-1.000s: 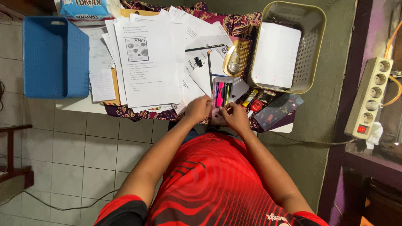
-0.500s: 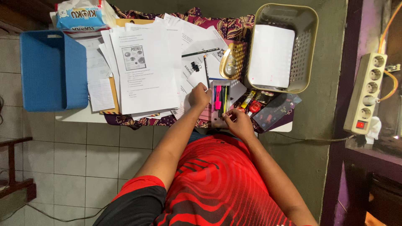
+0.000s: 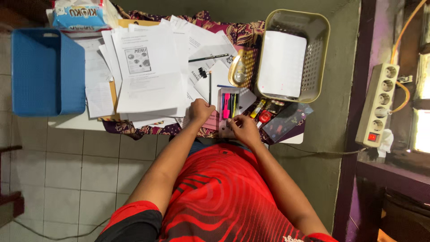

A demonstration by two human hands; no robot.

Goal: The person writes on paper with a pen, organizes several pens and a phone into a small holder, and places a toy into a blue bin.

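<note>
My left hand (image 3: 200, 110) rests on the near edge of a spread of white papers (image 3: 150, 76) and grips a thin dark pencil (image 3: 209, 89) that points away from me. My right hand (image 3: 244, 127) touches the near end of a clear pencil case (image 3: 227, 105) holding pink, green and yellow pens. The case lies on a patterned cloth (image 3: 233, 31) between the two hands. Several markers and a red-capped item (image 3: 264, 115) lie just right of the case.
A blue plastic bin (image 3: 47, 71) stands at the table's left. A beige mesh basket (image 3: 318, 49) with a white sheet sits at the right, a yellow tape dispenser (image 3: 239, 67) beside it. Another pencil (image 3: 208, 58) and a black binder clip (image 3: 202, 72) lie on the papers. A power strip (image 3: 378, 105) hangs on the right wall.
Both hands were together at the pencil case. My left hand has since moved away from me onto the papers with a pencil in it; my right hand stays at the case.
</note>
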